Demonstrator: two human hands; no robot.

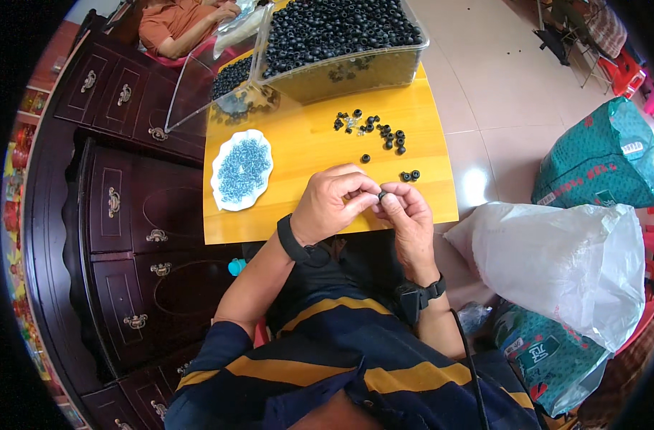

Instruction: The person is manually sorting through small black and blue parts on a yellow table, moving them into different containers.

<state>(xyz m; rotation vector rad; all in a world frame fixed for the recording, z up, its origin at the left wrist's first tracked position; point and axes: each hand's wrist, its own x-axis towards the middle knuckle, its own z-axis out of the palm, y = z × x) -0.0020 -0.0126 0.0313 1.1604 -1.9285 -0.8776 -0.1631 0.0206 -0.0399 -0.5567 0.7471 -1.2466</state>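
Two hands at the near edge of a yellow tabletop (pixel 305 136), seen from above. The R hand (pixel 411 215) pinches a small black piece (pixel 383 196) btwn thumb and forefinger; the L hand (pixel 339 203) meets it from the left, thumb and forefinger drawn close at the piece. Whether the L tips grip it too, or something smaller, we can't tell, as the fingers hide most of it.

By its look we judge the piece v. light, prob. hard moulded plastic, stiff and not fragile; its smooth, rounded surface may be slippery and apt to roll. Best hold, we'd say: thumb & forefinger on opposite sides, w/ the open end kept clear.

Just beyond the hands we note a single loose bead (pixel 365 158), w/ a small group (pixel 411 175) to its right, near the R hand; farther off lies a scattered cluster (pixel 388 136) w/ a few tiny clear bits (pixel 351 123) at its left. At left we see a white scalloped dish (pixel 226 205) of pale bluish bits (pixel 244 168); at the far edge, a clear tub (pixel 305 87) heaped w/ similar black pieces. Far left, beyond the tabletop, is a co-worker's orange sleeve (pixel 158 29).
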